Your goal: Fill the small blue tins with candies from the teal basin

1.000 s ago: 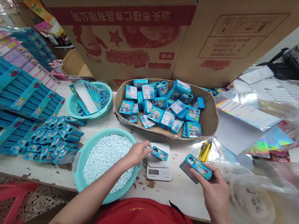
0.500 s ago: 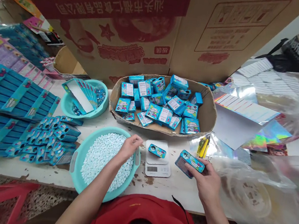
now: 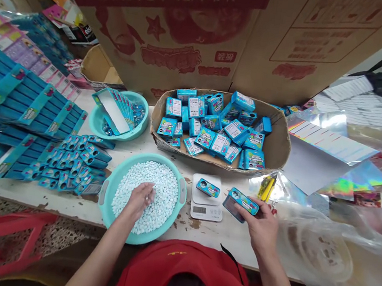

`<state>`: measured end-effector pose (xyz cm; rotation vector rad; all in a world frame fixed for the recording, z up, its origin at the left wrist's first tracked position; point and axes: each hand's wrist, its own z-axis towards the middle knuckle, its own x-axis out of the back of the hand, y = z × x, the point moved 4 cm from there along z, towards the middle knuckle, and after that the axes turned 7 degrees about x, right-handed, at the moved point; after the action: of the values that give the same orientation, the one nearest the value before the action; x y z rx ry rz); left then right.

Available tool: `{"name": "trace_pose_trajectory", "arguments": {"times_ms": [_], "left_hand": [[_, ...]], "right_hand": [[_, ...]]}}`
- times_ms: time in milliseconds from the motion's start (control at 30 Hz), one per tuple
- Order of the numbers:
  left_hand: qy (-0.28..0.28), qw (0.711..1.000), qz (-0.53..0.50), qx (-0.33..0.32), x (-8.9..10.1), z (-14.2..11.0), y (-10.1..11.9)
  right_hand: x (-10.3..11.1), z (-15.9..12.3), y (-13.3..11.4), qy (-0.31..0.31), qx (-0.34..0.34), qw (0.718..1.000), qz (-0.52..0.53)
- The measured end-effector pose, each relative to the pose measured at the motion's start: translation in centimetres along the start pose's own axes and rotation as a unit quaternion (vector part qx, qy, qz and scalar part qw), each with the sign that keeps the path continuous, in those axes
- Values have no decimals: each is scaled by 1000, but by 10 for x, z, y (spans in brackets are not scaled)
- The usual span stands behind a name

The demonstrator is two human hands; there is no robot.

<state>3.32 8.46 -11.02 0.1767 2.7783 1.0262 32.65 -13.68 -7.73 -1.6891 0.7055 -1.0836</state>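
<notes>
My left hand (image 3: 141, 199) is down on the small white candies (image 3: 163, 191) in a turquoise basin (image 3: 103, 197), its fingers curled in among them. How many candies lie between the fingers is hidden. In my right hand (image 3: 262, 225) is a small blue candy box (image 3: 242, 202), tilted, with a round hole at one end of its top face. The thumb lies across its near side. Between my hands stands a white kitchen scale (image 3: 207, 213). Another blue candy box (image 3: 208, 188) with a similar round hole rests on its platform.
A cut-down cardboard tray (image 3: 275, 159) behind the scale holds several blue boxes. Stacked blue cartons (image 3: 24, 97) and open boxes (image 3: 72, 160) fill the left. A smaller turquoise bowl (image 3: 141, 132) stands behind the basin. A yellow cutter (image 3: 267, 188) and clear plastic bags (image 3: 339, 247) lie rightward.
My left hand has moved left and down from beside the scale into the candies. My right hand still holds its box near the scale. The view has shifted slightly.
</notes>
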Motion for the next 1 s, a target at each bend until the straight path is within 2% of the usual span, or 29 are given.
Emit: {"name": "trace_pose_trajectory", "arguments": {"times_ms": [133, 267, 400, 500, 567, 633, 700, 800, 900, 1000], "left_hand": [[-9, 987, 141, -69, -17, 2, 9], [-65, 952, 260, -147, -54, 2, 20], [-129, 863, 403, -275, -113, -5, 26], [-169, 797, 485, -318, -151, -11, 22], [-187, 761, 522, -337, -167, -13, 18], [-200, 741, 537, -350, -175, -13, 16], [-208, 739, 530, -360, -177, -12, 15], [-218, 755, 499, -365, -177, -11, 17], [-214, 792, 447, -356, -176, -10, 25], [-166, 842, 382, -342, -161, -6, 40]], "right_hand": [[-3, -1, -2, -9, 9, 1000, -1], [-3, -2, -1, -8, 12, 1000, -8], [-2, -3, -1, -9, -14, 1000, 17], [0, -2, -1, -3, -20, 999, 35], [2, -2, -1, 2, -24, 999, 38], [6, -1, -1, 9, -26, 999, 37], [9, -1, 1, 14, -25, 999, 30], [11, 0, 5, 16, -23, 999, 24], [11, 1, 8, 23, -28, 999, 34], [10, 2, 8, 26, -34, 998, 49]]}}
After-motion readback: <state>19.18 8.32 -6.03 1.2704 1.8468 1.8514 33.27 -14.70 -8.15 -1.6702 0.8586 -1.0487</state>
